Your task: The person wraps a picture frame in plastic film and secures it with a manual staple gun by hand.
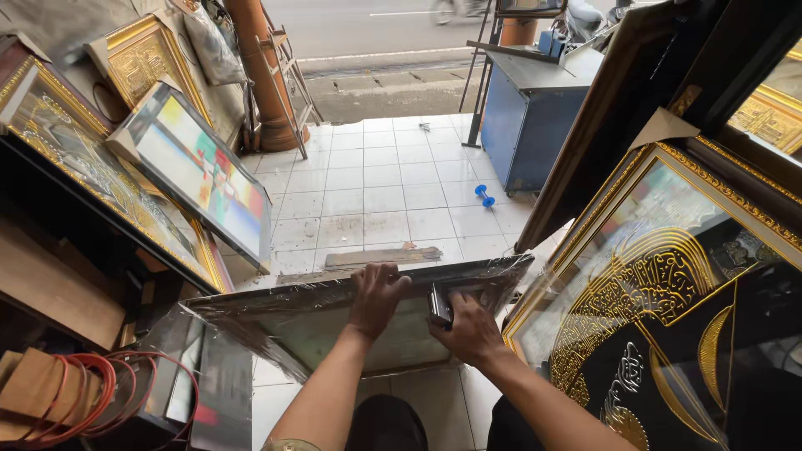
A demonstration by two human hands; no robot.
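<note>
Head view is showing us bending over a framed picture [359,321] wrapped in clear plastic film, which is standing on its lower edge on the white tiled floor [376,192] and leaning back toward our knees — a pose that is keeping its top rail within easy reach. Our left hand [376,298] is lying flat over that top rail, fingers spread and apart rather than closed, seemingly pressing the crinkled film down and steadying the frame. Our right hand [469,327] is curling its grip shut around a small dark tool [439,306], holding it against the frame just beside the left hand; we cannot tell what kind of tool it is.

Film is bunching in glossy wrinkles at the left corner and stretching smooth over the pale glass. At our right, a large picture with an ornate gold frame [668,309] is propped upright, black ground with raised gold ornament. At our left, a colourful abstract picture [200,171] is leaning on a shelf, and red cord [75,392] is coiling below.
</note>
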